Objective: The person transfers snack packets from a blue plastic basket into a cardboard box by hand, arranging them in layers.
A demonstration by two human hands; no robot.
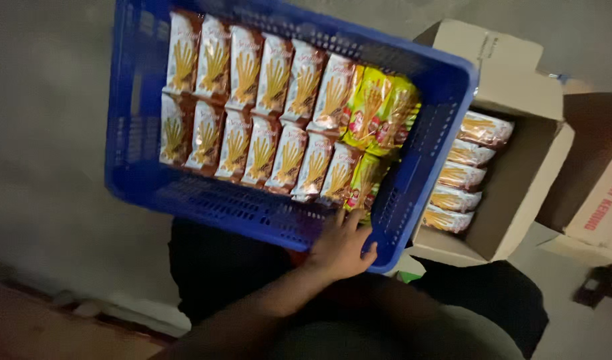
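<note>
While a blue plastic crate (152, 180) fills the upper middle of the view, one hand (341, 248) rests against its near wall, close to the near right corner. Which hand it is cannot be told for sure; it reads as the right. Its fingers (351, 220) lie slightly spread, flat on the wall and reaching up to the rim, pinching nothing. Inside the crate stand two rows of brown snack packets (252, 100), side by side, with a few yellow-green packets (376, 110) crowded at the right end. Just beside the crate's right wall sits an open cardboard box (519, 173) with more brown packets (459, 177) stacked along its left side.
</note>
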